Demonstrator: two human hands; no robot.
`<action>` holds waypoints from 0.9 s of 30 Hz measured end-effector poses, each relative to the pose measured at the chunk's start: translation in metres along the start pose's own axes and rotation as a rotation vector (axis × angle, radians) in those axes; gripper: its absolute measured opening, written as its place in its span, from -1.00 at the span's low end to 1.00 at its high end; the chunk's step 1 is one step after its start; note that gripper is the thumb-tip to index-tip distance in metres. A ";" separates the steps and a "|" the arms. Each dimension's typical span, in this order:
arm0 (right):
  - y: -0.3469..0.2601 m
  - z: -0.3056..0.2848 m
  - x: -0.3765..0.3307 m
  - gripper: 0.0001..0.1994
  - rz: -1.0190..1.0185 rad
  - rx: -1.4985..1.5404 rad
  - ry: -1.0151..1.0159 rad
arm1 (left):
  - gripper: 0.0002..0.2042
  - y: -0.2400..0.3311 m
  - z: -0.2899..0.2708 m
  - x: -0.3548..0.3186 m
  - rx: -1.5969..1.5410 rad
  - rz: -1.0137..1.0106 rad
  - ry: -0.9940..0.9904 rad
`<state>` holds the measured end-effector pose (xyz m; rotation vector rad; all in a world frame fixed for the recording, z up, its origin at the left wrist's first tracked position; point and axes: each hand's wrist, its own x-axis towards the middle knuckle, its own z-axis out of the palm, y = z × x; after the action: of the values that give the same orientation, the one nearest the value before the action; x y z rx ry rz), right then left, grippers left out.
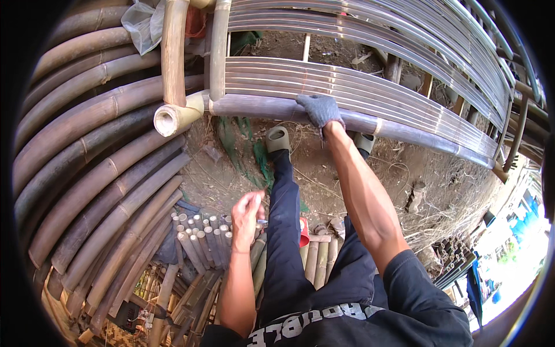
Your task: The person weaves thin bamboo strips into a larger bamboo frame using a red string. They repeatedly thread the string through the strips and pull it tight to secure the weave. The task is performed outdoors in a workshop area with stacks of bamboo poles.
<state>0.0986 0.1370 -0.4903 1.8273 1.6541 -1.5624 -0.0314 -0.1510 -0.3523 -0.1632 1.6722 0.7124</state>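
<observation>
A grey knitted glove covers my right hand (pixel 321 110), which grips the dark front bamboo pole (pixel 260 109) of a slatted bamboo frame. Long thin bamboo slats (pixel 347 87) run side by side behind that pole. At its left end a thick upright bamboo post (pixel 174 55) meets a short, hollow-ended bamboo piece (pixel 169 120). My bare left hand (pixel 247 217) is beside my left thigh, away from the frame, with its fingers curled. A small pale tip (pixel 262 221) shows by those fingers; what it belongs to is not clear.
Long bamboo poles (pixel 87 150) are stacked along the left. Short cut bamboo tubes (pixel 202 231) stand bundled below them. A red container (pixel 304 232) is between my legs by a bamboo slat seat (pixel 315 263). Green netting (pixel 263 159) lies on the dirt; a clear plastic bag (pixel 143 26) hangs at upper left.
</observation>
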 end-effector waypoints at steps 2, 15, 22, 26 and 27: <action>-0.004 0.008 0.015 -0.49 -0.059 -0.052 -0.088 | -0.66 0.031 0.020 0.058 -0.069 0.259 -0.031; 0.004 -0.022 -0.043 -0.73 0.095 0.616 -0.240 | -0.80 0.127 0.078 0.134 -0.042 0.222 -0.640; 0.050 -0.028 -0.090 -0.56 -0.157 1.042 -0.337 | -0.80 0.131 0.096 0.105 -0.725 0.045 -0.856; 0.062 -0.041 -0.132 -0.54 -0.080 1.370 -0.473 | -0.79 0.130 0.106 0.093 -0.730 0.030 -0.817; 0.067 -0.039 -0.138 -0.53 -0.084 1.354 -0.451 | -0.79 0.128 0.107 0.094 -0.745 0.017 -0.823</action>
<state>0.2025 0.0626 -0.3964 1.4807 0.3495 -3.2152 -0.0251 0.0348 -0.3998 -0.3247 0.5803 1.1937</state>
